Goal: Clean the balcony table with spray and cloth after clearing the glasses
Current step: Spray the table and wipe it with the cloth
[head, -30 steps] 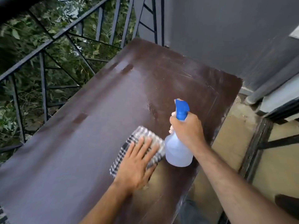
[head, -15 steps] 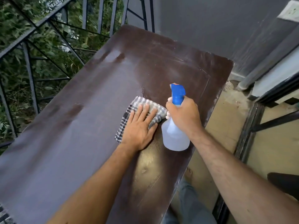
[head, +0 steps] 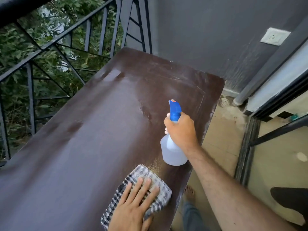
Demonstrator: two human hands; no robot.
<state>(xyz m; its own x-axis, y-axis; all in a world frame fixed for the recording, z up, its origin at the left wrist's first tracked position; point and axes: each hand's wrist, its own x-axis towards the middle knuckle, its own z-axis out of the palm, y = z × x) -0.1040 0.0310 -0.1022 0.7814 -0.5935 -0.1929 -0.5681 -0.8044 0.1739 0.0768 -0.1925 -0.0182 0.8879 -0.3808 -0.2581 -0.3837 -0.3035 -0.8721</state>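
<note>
A long dark brown table (head: 93, 147) runs from me toward the grey wall. My left hand (head: 133, 205) lies flat, fingers spread, pressing a black-and-white checked cloth (head: 160, 197) onto the table near its right front edge. My right hand (head: 180, 130) grips the neck of a translucent spray bottle (head: 173, 150) with a blue trigger head; the bottle stands upright on the table just beyond the cloth. Wet streaks show on the table's far half. No glasses are in view.
A dark metal railing (head: 50, 40) with green foliage behind it borders the table's left side. A grey wall with a white socket (head: 275, 36) stands at the far end. A tiled floor strip (head: 221, 139), my bare foot (head: 189, 192) and a sliding door frame (head: 248, 147) lie right.
My left hand has drawn the cloth back toward me along the table's right side. My right hand and the spray bottle have stayed where they were.
</note>
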